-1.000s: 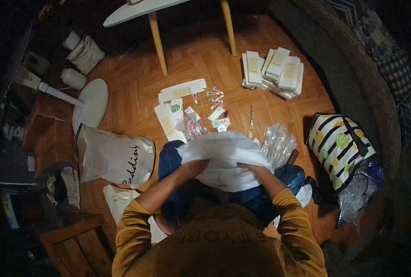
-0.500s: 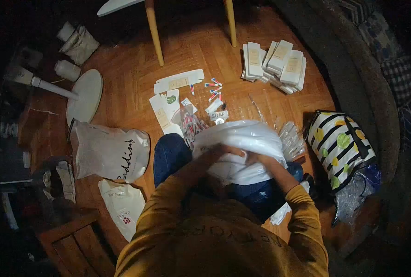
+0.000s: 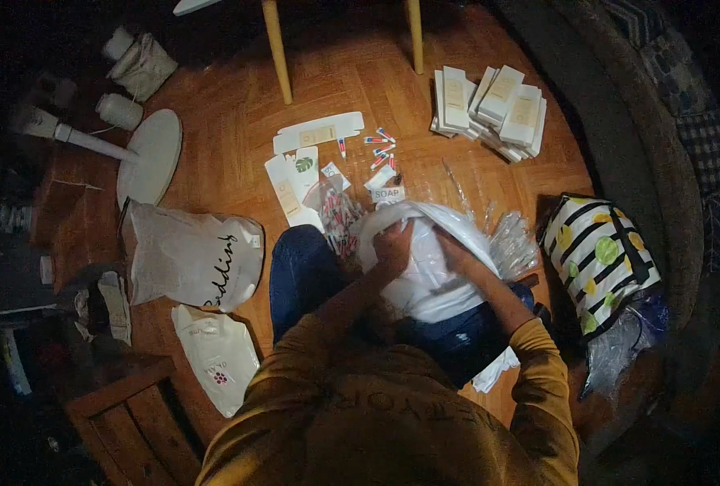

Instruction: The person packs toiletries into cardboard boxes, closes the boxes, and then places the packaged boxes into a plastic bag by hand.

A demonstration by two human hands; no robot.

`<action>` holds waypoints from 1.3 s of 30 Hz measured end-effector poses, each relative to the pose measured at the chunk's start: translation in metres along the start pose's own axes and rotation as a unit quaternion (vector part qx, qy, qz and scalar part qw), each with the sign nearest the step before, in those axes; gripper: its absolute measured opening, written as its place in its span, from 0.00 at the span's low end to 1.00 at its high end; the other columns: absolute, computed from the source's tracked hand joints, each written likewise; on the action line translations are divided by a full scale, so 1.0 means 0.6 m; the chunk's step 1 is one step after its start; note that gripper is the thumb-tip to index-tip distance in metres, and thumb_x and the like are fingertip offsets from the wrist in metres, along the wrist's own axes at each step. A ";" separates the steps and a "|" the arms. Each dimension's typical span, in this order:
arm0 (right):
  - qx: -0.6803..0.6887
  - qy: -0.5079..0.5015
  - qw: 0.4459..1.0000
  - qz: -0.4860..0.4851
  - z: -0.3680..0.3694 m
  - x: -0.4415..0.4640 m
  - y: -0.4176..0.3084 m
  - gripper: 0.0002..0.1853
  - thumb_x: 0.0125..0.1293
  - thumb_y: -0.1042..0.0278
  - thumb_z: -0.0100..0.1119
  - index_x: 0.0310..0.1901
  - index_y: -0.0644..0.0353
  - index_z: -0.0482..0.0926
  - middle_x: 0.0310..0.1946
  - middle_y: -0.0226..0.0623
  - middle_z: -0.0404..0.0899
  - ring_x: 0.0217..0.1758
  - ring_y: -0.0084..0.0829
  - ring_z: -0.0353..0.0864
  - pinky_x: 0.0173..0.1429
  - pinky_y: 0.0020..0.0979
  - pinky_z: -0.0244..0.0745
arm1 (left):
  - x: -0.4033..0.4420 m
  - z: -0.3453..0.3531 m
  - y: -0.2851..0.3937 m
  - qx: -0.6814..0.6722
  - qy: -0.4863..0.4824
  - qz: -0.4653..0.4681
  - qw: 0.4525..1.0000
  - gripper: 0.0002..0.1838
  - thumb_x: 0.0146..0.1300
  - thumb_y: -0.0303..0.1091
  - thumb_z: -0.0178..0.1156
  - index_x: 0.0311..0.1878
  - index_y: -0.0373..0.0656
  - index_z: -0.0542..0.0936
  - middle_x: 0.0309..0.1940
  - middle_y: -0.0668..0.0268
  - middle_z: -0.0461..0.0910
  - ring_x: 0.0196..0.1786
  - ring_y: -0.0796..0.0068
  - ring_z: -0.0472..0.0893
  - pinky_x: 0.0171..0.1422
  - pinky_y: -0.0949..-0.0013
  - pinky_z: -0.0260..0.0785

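Note:
A large white plastic bag lies across my lap, its mouth spread wider at the top. My left hand grips the bag's left side, fingers curled into the plastic. On the other side my right hand holds the bag's right part, with its fingertips partly hidden in the folds. Just beyond the bag are a small packet marked SOAP and several small red, white and blue tubes. A clear bag full of similar tubes sits beside my left knee.
Flattened white cartons lie ahead on the wooden floor. White boxes are piled at the far right. A "bedding" bag stands left, a striped lemon-print bag right. Clear wrappers lie near my right arm. Chair legs rise ahead.
My hands have moved apart and slightly upward, pulling the white plastic bag's mouth wider. The bag's top has shifted a little to the right, and the view has tilted slightly.

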State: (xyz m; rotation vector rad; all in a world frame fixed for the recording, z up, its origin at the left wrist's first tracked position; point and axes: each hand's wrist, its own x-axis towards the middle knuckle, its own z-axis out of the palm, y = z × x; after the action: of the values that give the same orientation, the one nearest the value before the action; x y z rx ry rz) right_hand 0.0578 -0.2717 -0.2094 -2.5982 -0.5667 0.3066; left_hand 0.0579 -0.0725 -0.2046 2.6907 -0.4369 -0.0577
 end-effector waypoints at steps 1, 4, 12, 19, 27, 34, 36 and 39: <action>0.089 0.029 0.995 0.039 -0.006 -0.012 0.008 0.18 0.60 0.60 0.52 0.50 0.59 0.75 0.48 0.46 0.75 0.55 0.43 0.70 0.62 0.36 0.61 | -0.025 0.023 -0.045 -0.006 -0.040 -0.001 0.999 0.26 0.51 0.44 0.58 0.50 0.37 0.74 0.47 0.50 0.72 0.45 0.53 0.74 0.48 0.53 0.68; 0.041 0.007 0.999 -0.009 0.034 -0.037 0.081 0.22 0.63 0.55 0.50 0.57 0.54 0.69 0.57 0.46 0.68 0.63 0.42 0.63 0.65 0.37 0.57 | -0.066 0.122 -0.176 -0.132 -0.184 0.104 0.969 0.50 0.41 0.66 0.61 0.62 0.41 0.61 0.52 0.48 0.68 0.49 0.47 0.73 0.55 0.53 0.65; -0.064 -0.407 0.894 -0.178 -0.056 0.006 0.043 0.32 0.50 0.44 0.61 0.56 0.52 0.72 0.67 0.41 0.54 0.71 0.39 0.48 0.71 0.39 0.43 | -0.022 0.035 -0.087 -0.029 -0.187 0.244 0.951 0.38 0.45 0.50 0.63 0.57 0.37 0.65 0.43 0.48 0.73 0.44 0.53 0.75 0.45 0.57 0.71; 0.459 0.207 0.852 0.143 -0.353 0.161 0.039 0.16 0.59 0.63 0.56 0.45 0.64 0.76 0.37 0.37 0.80 0.42 0.30 0.78 0.49 0.28 0.71 | 0.088 -0.016 -0.009 0.020 -0.635 0.152 0.757 0.46 0.33 0.61 0.69 0.54 0.39 0.71 0.53 0.52 0.71 0.56 0.56 0.70 0.61 0.59 0.61; 0.459 0.291 0.780 0.309 -0.337 0.236 0.321 0.32 0.42 0.60 0.71 0.49 0.68 0.73 0.41 0.48 0.78 0.41 0.39 0.79 0.41 0.36 0.76 | 0.069 -0.146 0.026 -0.217 -0.445 0.165 0.853 0.38 0.55 0.61 0.54 0.61 0.40 0.65 0.58 0.51 0.66 0.60 0.54 0.66 0.64 0.59 0.57; 0.479 0.235 0.781 0.326 -0.363 0.207 0.298 0.38 0.43 0.49 0.70 0.54 0.63 0.70 0.48 0.49 0.73 0.47 0.41 0.74 0.45 0.42 0.72 | 0.070 -0.184 0.036 -0.293 -0.388 0.187 0.854 0.36 0.58 0.58 0.53 0.62 0.42 0.63 0.58 0.51 0.66 0.61 0.54 0.66 0.65 0.59 0.56; 0.504 0.199 0.781 0.311 -0.374 0.209 0.290 0.40 0.44 0.47 0.68 0.57 0.61 0.67 0.51 0.49 0.70 0.51 0.42 0.71 0.47 0.44 0.70 | 0.072 -0.203 0.039 -0.295 -0.373 0.188 0.860 0.35 0.58 0.57 0.53 0.62 0.42 0.63 0.58 0.52 0.66 0.61 0.55 0.66 0.65 0.59 0.56; 0.529 0.163 0.779 0.295 -0.376 0.215 0.294 0.42 0.45 0.45 0.67 0.60 0.59 0.65 0.55 0.50 0.68 0.55 0.43 0.68 0.49 0.45 0.68 | 0.070 -0.224 0.037 -0.282 -0.365 0.174 0.870 0.33 0.59 0.55 0.53 0.62 0.43 0.63 0.58 0.52 0.66 0.61 0.55 0.66 0.65 0.59 0.56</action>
State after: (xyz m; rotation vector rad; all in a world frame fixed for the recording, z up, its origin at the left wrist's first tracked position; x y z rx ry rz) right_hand 0.3010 -0.4451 -0.1132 -1.5549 0.4822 0.2474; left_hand 0.1051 -0.0523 -0.0716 1.8911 -0.9464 -0.9594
